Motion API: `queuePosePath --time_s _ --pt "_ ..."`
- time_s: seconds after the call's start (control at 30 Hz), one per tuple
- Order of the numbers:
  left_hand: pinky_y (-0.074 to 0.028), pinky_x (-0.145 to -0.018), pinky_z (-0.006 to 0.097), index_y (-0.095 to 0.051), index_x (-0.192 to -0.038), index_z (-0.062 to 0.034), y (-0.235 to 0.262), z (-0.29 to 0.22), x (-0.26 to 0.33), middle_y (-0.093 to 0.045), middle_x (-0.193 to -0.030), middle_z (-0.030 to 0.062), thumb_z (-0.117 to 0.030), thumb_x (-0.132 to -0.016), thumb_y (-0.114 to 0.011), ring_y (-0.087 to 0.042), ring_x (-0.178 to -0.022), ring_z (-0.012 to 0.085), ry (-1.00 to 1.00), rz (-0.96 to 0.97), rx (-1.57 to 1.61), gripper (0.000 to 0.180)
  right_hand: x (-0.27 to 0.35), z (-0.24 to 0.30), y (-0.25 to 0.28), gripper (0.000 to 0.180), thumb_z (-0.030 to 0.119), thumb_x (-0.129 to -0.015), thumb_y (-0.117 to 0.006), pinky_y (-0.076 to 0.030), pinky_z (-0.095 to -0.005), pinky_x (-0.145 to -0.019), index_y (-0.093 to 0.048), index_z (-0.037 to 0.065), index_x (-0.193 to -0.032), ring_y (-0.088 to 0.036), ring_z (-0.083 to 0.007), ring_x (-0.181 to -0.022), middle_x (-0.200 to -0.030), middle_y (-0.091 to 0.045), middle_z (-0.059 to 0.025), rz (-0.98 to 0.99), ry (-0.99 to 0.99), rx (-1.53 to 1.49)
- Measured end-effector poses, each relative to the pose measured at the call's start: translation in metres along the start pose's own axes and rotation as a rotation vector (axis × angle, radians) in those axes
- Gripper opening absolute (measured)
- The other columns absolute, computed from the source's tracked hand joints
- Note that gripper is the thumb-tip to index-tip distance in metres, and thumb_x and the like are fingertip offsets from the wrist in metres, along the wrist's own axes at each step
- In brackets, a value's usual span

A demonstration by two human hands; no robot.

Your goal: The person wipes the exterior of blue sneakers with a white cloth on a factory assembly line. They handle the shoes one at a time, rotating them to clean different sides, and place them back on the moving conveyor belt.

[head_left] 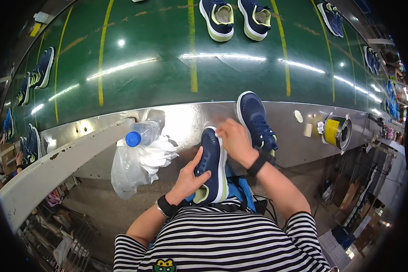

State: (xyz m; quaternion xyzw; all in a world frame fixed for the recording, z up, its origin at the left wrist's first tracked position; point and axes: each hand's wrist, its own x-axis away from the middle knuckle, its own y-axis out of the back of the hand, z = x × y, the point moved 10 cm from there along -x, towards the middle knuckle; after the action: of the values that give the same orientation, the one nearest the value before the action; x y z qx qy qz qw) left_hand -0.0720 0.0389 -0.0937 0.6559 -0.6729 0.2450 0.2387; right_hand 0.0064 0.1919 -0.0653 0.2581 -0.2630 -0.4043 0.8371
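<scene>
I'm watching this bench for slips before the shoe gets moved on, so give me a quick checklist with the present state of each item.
1. Left hand has a firm hold of the navy shoe: ok, fingers wrap its side.
2. Right hand is on the shoe's toe end: ok; a bit of white shows under the fingers, what it is cannot tell.
3. Second navy shoe rests stably on the metal ledge: ok, though part overhangs the belt edge.
4. Water bottle lying on its side could roll: cannot tell.
5. Free belt space ahead on the green conveyor: ok.
</scene>
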Motion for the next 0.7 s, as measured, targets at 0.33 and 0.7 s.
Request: queuePosePath --time_s 0.33,0.7 --pt "-0.044 -0.083 0.024 -0.026 -0.14 -0.0085 0.002 -0.007 0.001 -0.058 -0.111 0.0135 -0.008 -0.075 -0.063 -0.056 -0.094 0.0117 -0.023 0.005 0.069 0.074 0.01 0.011 0.005 0.005 0.0 -0.075 -0.058 -0.044 -0.0383 -0.061 -0.061 0.002 -0.077 -0.056 -0.0323 -0.069 -0.074 -0.052 -0.0134 -0.099 0.08 -0.026" --pt "-0.046 -0.079 0.022 -0.025 -0.14 -0.0075 0.0 -0.009 0.0 -0.057 -0.11 0.0104 -0.005 -0.076 -0.062 -0.055 -0.09 0.0085 0.006 0.028 0.114 0.074 0.058 0.018 0.013 0.007 -0.003 -0.076 -0.058 -0.044 -0.0364 -0.059 -0.06 0.002 -0.081 -0.055 -0.0292 -0.067 -0.073 -0.05 -0.012 -0.2 0.086 -0.053"
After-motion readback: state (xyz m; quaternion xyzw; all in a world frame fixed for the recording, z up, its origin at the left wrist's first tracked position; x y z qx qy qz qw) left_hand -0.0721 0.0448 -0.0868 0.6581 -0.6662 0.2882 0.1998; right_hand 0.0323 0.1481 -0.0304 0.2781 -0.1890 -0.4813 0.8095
